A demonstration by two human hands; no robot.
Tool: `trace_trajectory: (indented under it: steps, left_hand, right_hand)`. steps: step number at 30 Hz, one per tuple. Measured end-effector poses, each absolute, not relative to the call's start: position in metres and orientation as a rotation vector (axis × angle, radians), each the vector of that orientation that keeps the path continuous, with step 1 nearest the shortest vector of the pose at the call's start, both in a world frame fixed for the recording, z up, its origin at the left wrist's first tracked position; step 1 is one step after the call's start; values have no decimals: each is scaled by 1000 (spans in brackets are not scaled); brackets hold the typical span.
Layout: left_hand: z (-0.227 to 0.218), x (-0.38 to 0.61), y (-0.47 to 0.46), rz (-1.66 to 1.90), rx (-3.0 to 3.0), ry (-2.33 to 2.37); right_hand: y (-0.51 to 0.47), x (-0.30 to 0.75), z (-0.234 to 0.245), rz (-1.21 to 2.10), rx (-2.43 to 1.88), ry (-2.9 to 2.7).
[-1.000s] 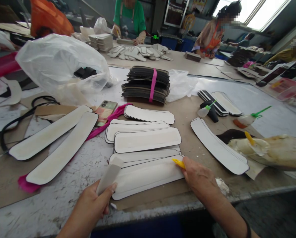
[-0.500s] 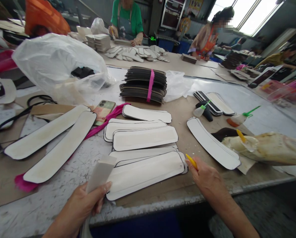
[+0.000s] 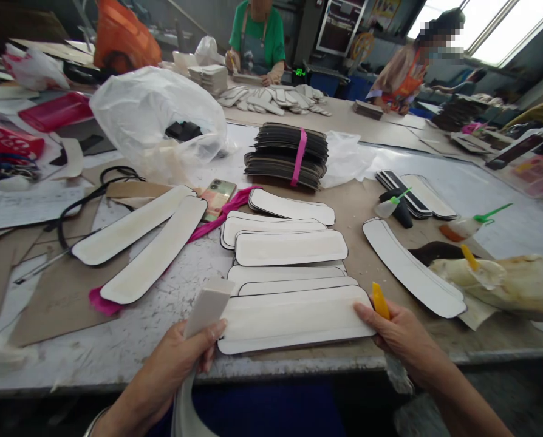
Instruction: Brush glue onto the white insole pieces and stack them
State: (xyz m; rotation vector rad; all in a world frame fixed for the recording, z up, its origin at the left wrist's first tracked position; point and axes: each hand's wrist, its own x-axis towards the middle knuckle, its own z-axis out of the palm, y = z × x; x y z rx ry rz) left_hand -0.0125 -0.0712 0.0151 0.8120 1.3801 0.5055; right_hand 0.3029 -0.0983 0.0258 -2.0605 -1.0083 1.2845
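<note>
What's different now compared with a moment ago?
The right hand, off the front white panel half a second ago, has moved in and grasped its right end; the yellow tool it holds stands more upright. The left hand still holds the pale strip. The banded dark stack stayed put.

The nearest panel is cream-white with a thin dark edge, the strip a plain off-white and the tool bright yellow. The bundle is black and dark brown, crossed by a magenta band, and the table is white, speckled with grey scuffs. A bottle shows amber below its green nozzle; behind, one shirt is green, one apron orange.
</note>
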Motion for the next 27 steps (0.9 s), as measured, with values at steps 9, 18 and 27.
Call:
trace_trajectory:
  steps: [9,18,27]
  left_hand:
    - [11,-16,-71,661,687,1314]
    - [12,-14,-70,745,331,1128]
    - [22,-9,-41,716,598,1183]
  right_hand:
    - [-111,294,29,1255,-1924,-815]
    - [-118,285,30,1514,-1527,-374]
    - [-84,288,45,1360,-1796,-664]
